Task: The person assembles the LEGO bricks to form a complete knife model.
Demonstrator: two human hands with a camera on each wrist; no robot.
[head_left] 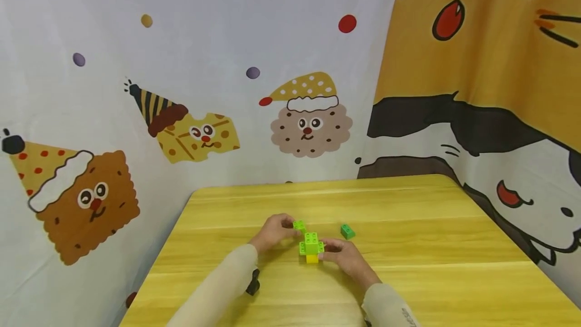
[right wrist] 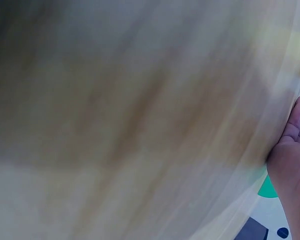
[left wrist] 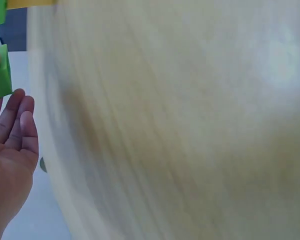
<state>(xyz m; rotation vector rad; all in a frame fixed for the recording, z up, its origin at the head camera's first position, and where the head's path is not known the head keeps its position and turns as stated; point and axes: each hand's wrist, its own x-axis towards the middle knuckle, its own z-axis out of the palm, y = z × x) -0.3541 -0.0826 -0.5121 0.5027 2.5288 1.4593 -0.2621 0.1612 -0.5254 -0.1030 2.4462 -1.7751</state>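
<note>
My left hand [head_left: 274, 230] pinches a small lime green toy brick [head_left: 299, 225] between thumb and fingers. In the left wrist view this lime brick [left wrist: 3, 77] shows above the palm, with the other fingers spread apart from it. Just nearer to me stands a stack of lime green bricks [head_left: 311, 241] with a yellow brick [head_left: 311, 259] at its bottom. My right hand [head_left: 346, 257] grips the stack's right side with thumb and fingers. The right wrist view catches only part of the right hand [right wrist: 292, 150]; its fingertips and the stack are out of frame.
A darker green brick [head_left: 347, 231] lies on the wooden table [head_left: 408, 216], behind the right hand. A printed cloth [head_left: 204, 39] with cartoon figures hangs behind the table. A black strap piece [head_left: 253, 282] shows at the left wrist.
</note>
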